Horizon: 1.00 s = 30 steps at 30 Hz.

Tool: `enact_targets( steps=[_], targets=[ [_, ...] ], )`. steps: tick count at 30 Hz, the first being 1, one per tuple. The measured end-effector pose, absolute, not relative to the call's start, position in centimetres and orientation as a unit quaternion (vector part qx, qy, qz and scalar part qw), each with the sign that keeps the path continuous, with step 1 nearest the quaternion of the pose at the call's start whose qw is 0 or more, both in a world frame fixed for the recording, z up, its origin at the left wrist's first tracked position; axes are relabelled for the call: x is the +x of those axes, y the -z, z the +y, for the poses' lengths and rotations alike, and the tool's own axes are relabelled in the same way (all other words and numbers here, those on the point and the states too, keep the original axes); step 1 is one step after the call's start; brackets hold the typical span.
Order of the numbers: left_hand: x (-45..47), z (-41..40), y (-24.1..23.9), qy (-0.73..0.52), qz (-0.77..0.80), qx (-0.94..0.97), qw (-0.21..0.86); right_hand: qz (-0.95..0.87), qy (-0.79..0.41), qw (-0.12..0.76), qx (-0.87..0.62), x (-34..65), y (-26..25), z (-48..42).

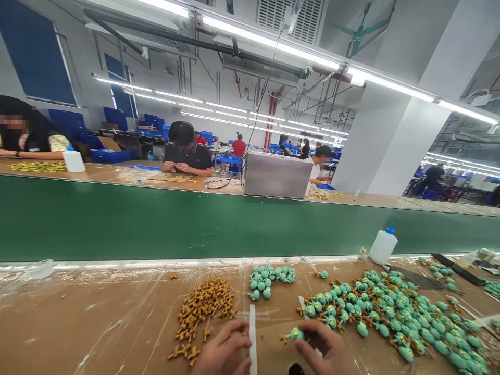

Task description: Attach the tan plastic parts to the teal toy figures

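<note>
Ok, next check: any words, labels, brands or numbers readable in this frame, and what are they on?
None can be read.
White squeeze bottle with blue cap: no label visible.
White container on the far bench: blank.
Metal box across the green conveyor belt: no marking shows.
Green toy figure in the right hand: no text.

Both hands low and close together, left hand (224, 350) curled, right hand (324, 348) in pinching grip.
</note>
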<state>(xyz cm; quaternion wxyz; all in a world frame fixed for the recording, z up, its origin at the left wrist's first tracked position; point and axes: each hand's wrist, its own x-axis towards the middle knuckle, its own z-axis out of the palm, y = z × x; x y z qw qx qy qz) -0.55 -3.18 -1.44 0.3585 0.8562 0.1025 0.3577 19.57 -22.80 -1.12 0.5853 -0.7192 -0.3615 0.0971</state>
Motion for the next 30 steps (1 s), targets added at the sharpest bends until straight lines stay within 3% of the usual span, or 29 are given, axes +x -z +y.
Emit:
enact_targets(
  steps=[3,5,16,23,30],
  targets=[
    [-0.9,-0.8,1.3,-0.322,0.183,0.906,0.205,-0.296,-0.005,0.512,-0.807,24.4,0.2,-26.1],
    [-0.9,0.2,1.1,-0.273,0.231,0.920,0.159,-0.262,0.041,0.475,-0.839,27.0,0.0,-27.8],
    [-0.9,-1.0,-0.8,-0.157,0.286,0.919,0.221,-0.316,0.097,0.448,-0.831,30.3,1.2,-28.6],
    [-1.0,-1.5,-0.1,-0.290,0.250,0.889,0.252,-0.359,0.089,0.435,-0.821,29.3,0.6,-25.8],
    [-0.4,-2.3,1.4,-0.435,0.154,0.857,0.229,-0.517,0.005,0.334,-0.788,25.7,-3.8,-16.5]
  ],
)
